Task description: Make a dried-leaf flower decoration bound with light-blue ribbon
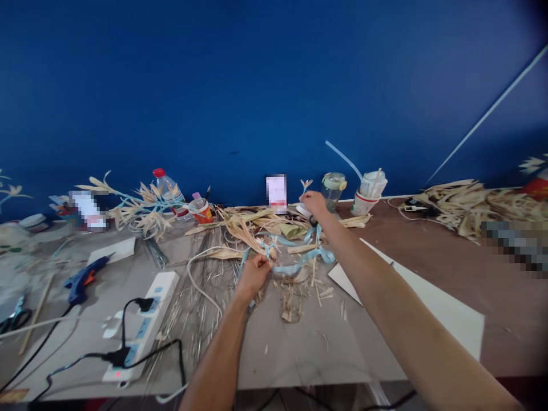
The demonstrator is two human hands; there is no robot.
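Note:
My left hand is closed in a pinch over the table, at the end of a light blue strip that curls away to the right. Pale dried husk pieces with blue bits lie just beyond its fingertips. Farther back, my right hand reaches out with bent fingers at a white round object; what is between those fingers is hidden. A small husk flower shows behind it.
A power strip with black plugs, a blue glue gun and thin wires are at left. A lit phone, a lidded jar and cups stand near the blue wall. White board lies under my right forearm.

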